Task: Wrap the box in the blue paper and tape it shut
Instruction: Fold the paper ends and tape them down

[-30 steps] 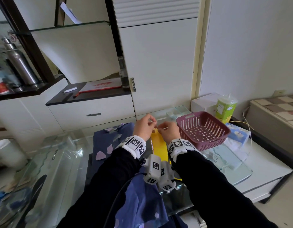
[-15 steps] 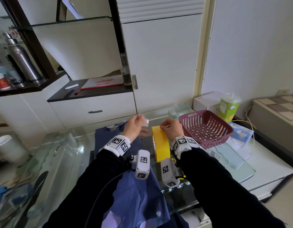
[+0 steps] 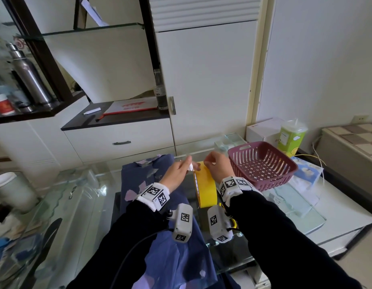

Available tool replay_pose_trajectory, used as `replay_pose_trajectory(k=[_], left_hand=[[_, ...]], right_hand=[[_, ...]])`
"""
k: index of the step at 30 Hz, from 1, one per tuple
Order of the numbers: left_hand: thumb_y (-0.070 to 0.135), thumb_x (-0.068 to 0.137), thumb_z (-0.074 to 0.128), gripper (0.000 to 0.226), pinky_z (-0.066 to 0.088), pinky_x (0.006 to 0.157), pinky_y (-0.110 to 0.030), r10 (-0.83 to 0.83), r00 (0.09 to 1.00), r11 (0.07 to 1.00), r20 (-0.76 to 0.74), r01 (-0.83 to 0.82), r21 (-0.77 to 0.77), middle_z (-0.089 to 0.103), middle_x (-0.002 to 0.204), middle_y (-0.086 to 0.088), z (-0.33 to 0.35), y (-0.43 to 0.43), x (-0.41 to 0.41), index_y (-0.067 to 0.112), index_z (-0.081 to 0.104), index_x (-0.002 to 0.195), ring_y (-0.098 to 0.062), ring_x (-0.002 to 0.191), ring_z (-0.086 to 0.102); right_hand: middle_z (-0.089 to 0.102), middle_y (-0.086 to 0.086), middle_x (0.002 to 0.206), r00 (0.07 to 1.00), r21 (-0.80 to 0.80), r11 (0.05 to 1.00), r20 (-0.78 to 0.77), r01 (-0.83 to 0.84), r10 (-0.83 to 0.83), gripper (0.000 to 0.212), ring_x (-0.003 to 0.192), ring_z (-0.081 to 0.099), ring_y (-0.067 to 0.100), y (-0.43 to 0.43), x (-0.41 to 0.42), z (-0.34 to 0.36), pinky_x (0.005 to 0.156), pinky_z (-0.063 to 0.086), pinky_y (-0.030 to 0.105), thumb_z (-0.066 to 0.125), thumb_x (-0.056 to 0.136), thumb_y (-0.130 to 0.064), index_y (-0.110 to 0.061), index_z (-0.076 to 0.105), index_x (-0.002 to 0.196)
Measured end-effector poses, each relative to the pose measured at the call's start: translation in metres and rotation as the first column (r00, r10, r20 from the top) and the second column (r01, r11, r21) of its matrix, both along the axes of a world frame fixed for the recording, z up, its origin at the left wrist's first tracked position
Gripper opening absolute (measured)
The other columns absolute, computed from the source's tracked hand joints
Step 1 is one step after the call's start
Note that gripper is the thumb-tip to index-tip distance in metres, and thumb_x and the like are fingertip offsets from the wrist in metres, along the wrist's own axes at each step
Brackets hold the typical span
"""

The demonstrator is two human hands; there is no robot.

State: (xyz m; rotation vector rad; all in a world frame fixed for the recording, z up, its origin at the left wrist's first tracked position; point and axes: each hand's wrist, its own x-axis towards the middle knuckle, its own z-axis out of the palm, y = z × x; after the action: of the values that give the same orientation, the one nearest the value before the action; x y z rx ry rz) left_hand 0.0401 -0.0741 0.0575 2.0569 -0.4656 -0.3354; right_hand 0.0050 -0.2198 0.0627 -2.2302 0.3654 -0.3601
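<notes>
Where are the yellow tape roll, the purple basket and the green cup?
yellow tape roll (image 3: 206, 187), head view, outer yellow band.
purple basket (image 3: 272, 181), head view, outer near wall.
green cup (image 3: 290, 137), head view, printed side.

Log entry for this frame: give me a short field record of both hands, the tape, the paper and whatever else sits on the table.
left hand: pinches the loose tape end
right hand: grips the top of the yellow tape roll, which stands on edge
blue paper: spread on the glass table, beneath both arms
basket: maroon, right of the hands
green cup: behind the basket, beside a white box
stage: no box seen on the paper
</notes>
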Motion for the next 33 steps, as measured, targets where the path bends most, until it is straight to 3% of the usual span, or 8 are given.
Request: replay_pose_trajectory(k=[2, 6, 11, 13, 16, 22, 27, 33], left_hand=[[0.081, 0.078, 0.031, 0.079, 0.036, 0.11, -0.038, 0.024, 1.0, 1.0, -0.01, -0.024, 0.012, 0.068, 0.115, 0.001, -0.001, 0.0, -0.005, 0.017, 0.072, 0.098, -0.015, 0.114, 0.058], [0.037, 0.102, 0.029, 0.053, 0.031, 0.108, -0.025, -0.03, 1.0, 0.999, 0.004, 0.03, -0.025, 0.065, 0.122, 0.003, 0.0, 0.001, -0.02, 0.01, 0.074, 0.093, -0.011, 0.116, 0.054], [0.034, 0.102, 0.029, 0.049, 0.033, 0.099, -0.019, -0.025, 1.0, 0.998, -0.017, 0.024, -0.065, 0.067, 0.112, 0.003, -0.003, -0.004, -0.032, 0.009, 0.071, 0.1, -0.01, 0.111, 0.056], [0.039, 0.101, 0.03, 0.049, 0.032, 0.098, -0.019, -0.02, 1.0, 0.999, -0.024, 0.019, -0.046, 0.065, 0.111, 0.004, -0.005, -0.003, -0.038, 0.013, 0.07, 0.1, -0.008, 0.106, 0.054], [0.059, 0.09, 0.029, 0.058, 0.037, 0.109, -0.037, -0.021, 0.999, 0.999, -0.033, 0.02, -0.028, 0.067, 0.115, -0.001, -0.013, 0.0, -0.039, 0.02, 0.069, 0.103, -0.017, 0.113, 0.058], [0.087, 0.068, 0.032, 0.084, 0.039, 0.108, -0.043, 0.03, 0.996, 0.996, -0.088, -0.037, -0.076, 0.069, 0.114, -0.006, -0.023, 0.017, -0.032, 0.023, 0.07, 0.106, -0.02, 0.112, 0.061], [0.04, 0.102, 0.022, 0.053, 0.041, 0.104, -0.028, 0.002, 0.991, 0.983, -0.134, -0.026, -0.182, 0.063, 0.124, -0.011, -0.016, 0.03, -0.048, 0.013, 0.064, 0.118, -0.019, 0.113, 0.059], [0.045, 0.101, 0.022, 0.053, 0.039, 0.11, -0.038, 0.003, 0.989, 0.982, -0.145, -0.03, -0.188, 0.064, 0.124, -0.008, -0.022, 0.034, -0.055, 0.02, 0.068, 0.111, -0.022, 0.118, 0.058]], right_hand=[[0.066, 0.017, 0.104, 1.0, -0.025, 1.0, -0.013, 0.012, -0.013, 0.012, 0.1, 0.061, 0.03, 0.002, -0.002, 0.0, 0.087, 0.046, 0.035, 0.055, 0.089, -0.005, -0.002, 0.063, 0.097], [0.063, 0.018, 0.108, 0.999, -0.093, 0.995, -0.03, 0.033, -0.036, 0.015, 0.103, 0.057, 0.032, 0.01, -0.009, 0.003, 0.086, 0.044, 0.037, 0.047, 0.093, -0.005, 0.0, 0.058, 0.102], [0.06, 0.021, 0.112, 0.999, -0.116, 0.992, -0.009, 0.051, -0.053, 0.018, 0.105, 0.054, 0.032, 0.013, -0.019, 0.004, 0.079, 0.037, 0.033, 0.04, 0.096, -0.003, 0.004, 0.052, 0.106], [0.061, 0.021, 0.11, 0.996, -0.073, 0.994, -0.002, 0.086, -0.086, 0.017, 0.103, 0.055, 0.032, 0.014, -0.024, 0.003, 0.074, 0.034, 0.031, 0.038, 0.096, -0.003, 0.003, 0.05, 0.106], [0.065, 0.018, 0.105, 0.994, -0.028, 0.994, 0.018, 0.104, -0.103, 0.01, 0.099, 0.058, 0.031, 0.018, -0.03, 0.001, 0.069, 0.03, 0.027, 0.036, 0.096, -0.004, -0.005, 0.045, 0.1], [0.068, 0.013, 0.095, 0.999, 0.121, 0.993, 0.031, 0.015, -0.019, 0.009, 0.096, 0.061, 0.026, 0.017, -0.036, -0.001, 0.078, 0.039, 0.025, 0.051, 0.091, -0.005, -0.007, 0.058, 0.097], [0.064, 0.004, 0.089, 0.992, 0.195, 0.973, 0.051, -0.121, 0.113, 0.009, 0.089, 0.057, 0.015, 0.016, -0.054, -0.009, 0.082, 0.042, 0.023, 0.06, 0.087, -0.004, -0.003, 0.066, 0.094], [0.069, 0.014, 0.106, 0.984, 0.257, 0.949, 0.05, -0.181, 0.174, 0.014, 0.104, 0.063, 0.026, 0.017, -0.069, -0.021, 0.098, 0.048, 0.038, 0.063, 0.083, 0.0, -0.013, 0.066, 0.08]])
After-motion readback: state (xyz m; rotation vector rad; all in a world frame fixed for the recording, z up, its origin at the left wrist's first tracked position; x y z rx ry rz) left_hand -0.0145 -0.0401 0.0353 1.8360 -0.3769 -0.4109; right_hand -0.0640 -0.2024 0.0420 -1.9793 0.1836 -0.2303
